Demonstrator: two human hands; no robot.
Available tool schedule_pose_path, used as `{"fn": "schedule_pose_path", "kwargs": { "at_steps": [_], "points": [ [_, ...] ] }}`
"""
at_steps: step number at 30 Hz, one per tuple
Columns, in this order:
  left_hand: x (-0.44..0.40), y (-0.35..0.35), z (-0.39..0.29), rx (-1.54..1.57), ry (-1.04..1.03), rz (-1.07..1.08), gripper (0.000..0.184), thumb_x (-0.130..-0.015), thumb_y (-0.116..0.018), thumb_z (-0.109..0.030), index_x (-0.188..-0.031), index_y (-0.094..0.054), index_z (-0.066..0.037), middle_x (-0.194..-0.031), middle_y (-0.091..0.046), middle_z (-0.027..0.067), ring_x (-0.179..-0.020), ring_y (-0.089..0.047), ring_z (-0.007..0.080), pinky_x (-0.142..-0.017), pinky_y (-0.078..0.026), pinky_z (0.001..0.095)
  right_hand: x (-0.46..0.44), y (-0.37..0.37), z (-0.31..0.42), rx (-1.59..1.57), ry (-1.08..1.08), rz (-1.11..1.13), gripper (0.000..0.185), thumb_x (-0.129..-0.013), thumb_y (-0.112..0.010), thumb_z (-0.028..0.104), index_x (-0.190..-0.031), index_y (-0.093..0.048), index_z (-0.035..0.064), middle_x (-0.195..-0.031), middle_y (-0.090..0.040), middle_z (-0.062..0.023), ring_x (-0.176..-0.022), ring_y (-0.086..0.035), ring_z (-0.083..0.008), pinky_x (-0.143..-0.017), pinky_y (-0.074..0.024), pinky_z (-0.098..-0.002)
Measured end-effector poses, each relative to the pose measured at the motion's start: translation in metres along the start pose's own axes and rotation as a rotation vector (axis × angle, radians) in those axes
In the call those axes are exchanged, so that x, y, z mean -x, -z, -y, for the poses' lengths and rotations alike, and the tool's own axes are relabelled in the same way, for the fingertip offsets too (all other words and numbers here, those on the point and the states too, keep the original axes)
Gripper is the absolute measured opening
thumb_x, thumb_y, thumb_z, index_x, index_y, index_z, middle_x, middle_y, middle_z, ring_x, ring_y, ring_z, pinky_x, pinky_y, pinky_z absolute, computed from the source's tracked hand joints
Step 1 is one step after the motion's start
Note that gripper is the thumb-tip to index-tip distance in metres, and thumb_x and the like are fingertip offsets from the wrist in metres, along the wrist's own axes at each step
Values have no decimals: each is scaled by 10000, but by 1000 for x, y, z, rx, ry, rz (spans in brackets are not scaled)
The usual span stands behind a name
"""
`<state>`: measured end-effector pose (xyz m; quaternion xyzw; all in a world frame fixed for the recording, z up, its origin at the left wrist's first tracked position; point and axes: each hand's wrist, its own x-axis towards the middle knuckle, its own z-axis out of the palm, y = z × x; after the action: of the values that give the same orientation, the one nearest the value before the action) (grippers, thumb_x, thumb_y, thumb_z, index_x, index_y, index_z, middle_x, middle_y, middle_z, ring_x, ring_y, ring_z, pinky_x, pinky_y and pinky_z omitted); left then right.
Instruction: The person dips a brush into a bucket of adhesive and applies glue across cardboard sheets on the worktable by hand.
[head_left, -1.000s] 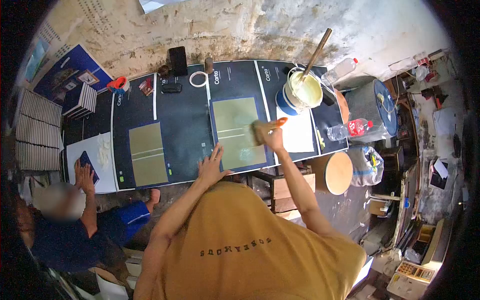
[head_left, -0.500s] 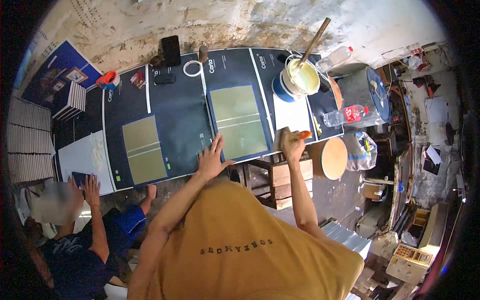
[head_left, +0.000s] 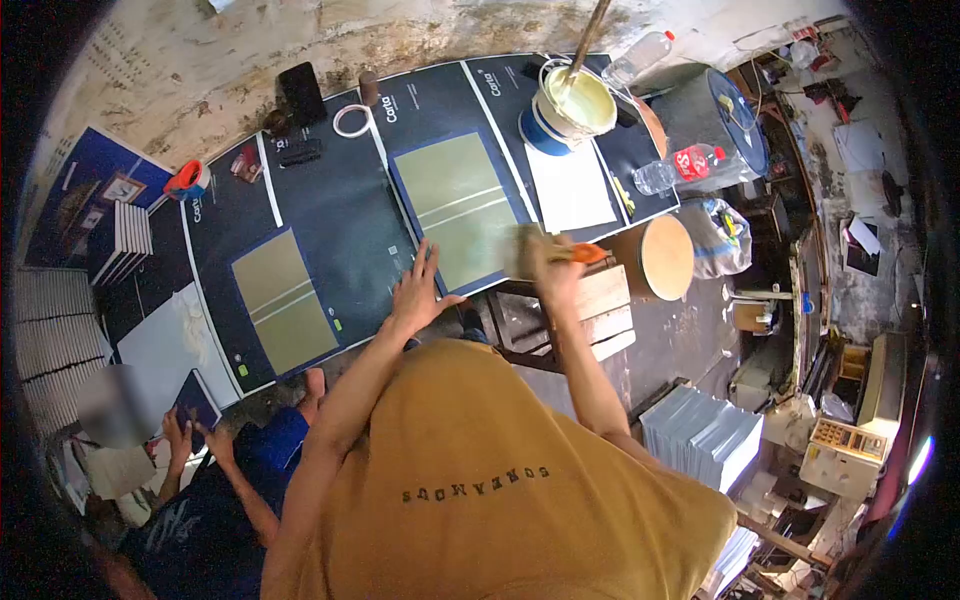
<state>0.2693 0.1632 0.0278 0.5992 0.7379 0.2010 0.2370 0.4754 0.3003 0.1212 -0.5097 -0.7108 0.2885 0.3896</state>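
Note:
A blue-edged cover sheet with grey-green boards [head_left: 455,190] lies before me, two pale strips running across it. My left hand [head_left: 415,300] rests at its lower left edge, fingers spread. In my right hand [head_left: 555,280] is a wide brush with an orange handle [head_left: 590,254]. Its bristle end is blurred by motion at the sheet's near right side, so contact is unclear. A similar cover sheet [head_left: 285,300] lies farther left. Beyond the brush, a bucket of pale cream paste [head_left: 540,125] stands at the back with a stick in it, beside a white sheet [head_left: 575,195].
Two plastic bottles [head_left: 690,162] lie at the right. A stool [head_left: 605,300] and a round-topped drum [head_left: 668,258] stand below the table edge. At the left, another person's hands [head_left: 195,435] hold a dark book [head_left: 198,400], near stacked books [head_left: 60,330].
My right hand has swung the brush left, from beside the white sheet to the cover sheet's near right side. The other person has raised the dark book off the table. My view has shifted.

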Motion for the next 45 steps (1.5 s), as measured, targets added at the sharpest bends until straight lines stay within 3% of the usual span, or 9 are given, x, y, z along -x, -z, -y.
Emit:
{"fn": "schedule_pose_path", "kwargs": {
  "at_steps": [7, 15, 19, 22, 26, 33, 38, 42, 45],
  "points": [
    [-2, 21, -13, -75, 53, 93, 1116, -750, -728, -606, -1542, -192, -32, -1642, -87, 107, -1099, -576, 455, -839, -515, 554, -25, 21, -45, 393, -211, 83, 387, -869, -682, 397, -776, -653, 22, -661, -657, -179, -628, -689, -353, -559, -537, -421],
    [-2, 6, -7, -83, 43, 55, 1106, -752, -724, -615, -1556, -180, -84, -1656, -38, 61, -1090, -575, 455, -828, -505, 606, -51, -19, -28, 140, 227, 313, 352, -833, -744, 331, -926, -673, -1, -759, -688, -191, -783, -698, -338, -708, -536, -391],
    [-2, 5, -9, -51, 97, 96, 1113, -740, -738, -607, -1563, -177, -111, -1656, -42, 43, -1123, -559, 467, -843, -496, 624, -115, 6, -41, 554, -270, 367, 461, -801, -717, 453, -806, -663, -5, -723, -673, -241, -716, -698, -388, -626, -536, -441],
    [-6, 10, -18, -47, 157, 133, 1126, -719, -766, -583, -1565, -179, -130, -1656, -49, 23, -1150, -546, 474, -861, -487, 634, -146, -16, -56, 205, 62, -7, 445, -829, -701, 436, -667, -601, 34, -586, -635, -159, -576, -673, -315, -542, -512, -408],
    [-8, 5, -20, -59, 178, 112, 1146, -688, -805, -544, -1563, -187, -138, -1655, -65, 11, -1185, -530, 471, -893, -471, 644, -126, -96, -5, -204, 75, 232, 359, -817, -747, 383, -780, -627, 47, -706, -661, -171, -663, -675, -311, -602, -510, -411],
    [-16, 28, -59, -96, 329, 169, 1100, -673, -861, -399, -1543, -244, -129, -1640, -152, 23, -1248, -493, 430, -940, -448, 635, -187, -60, -48, 340, -145, 466, 467, -840, -660, 485, -776, -652, 23, -697, -675, -198, -674, -693, -339, -635, -532, -457],
    [-29, 35, -88, -270, 436, 188, 1065, -643, -886, -311, -1514, -306, -114, -1605, -234, 85, -1287, -454, 415, -972, -430, 629, -238, -44, -52, 23, 283, 278, 319, -854, -695, 388, -871, -709, 69, -844, -684, -172, -775, -672, -368, -695, -543, -414],
    [-33, 14, -84, -448, 425, 119, 867, -738, -811, -188, -1473, -364, -82, -1564, -305, 133, -1255, -497, 395, -965, -446, 614, -253, -98, -40, -130, 757, 701, 373, -848, -712, 438, -947, -718, 78, -895, -688, -162, -791, -673, -351, -696, -542, -408],
    [-36, 3, -81, -441, 472, 82, 710, -809, -690, -95, -1451, -388, -67, -1549, -337, 133, -1193, -560, 373, -943, -469, 604, -303, -124, -22, 544, 491, 1013, 460, -841, -684, 519, -971, -715, 79, -876, -699, -183, -772, -680, -363, -674, -543, -426]
  ]
}}
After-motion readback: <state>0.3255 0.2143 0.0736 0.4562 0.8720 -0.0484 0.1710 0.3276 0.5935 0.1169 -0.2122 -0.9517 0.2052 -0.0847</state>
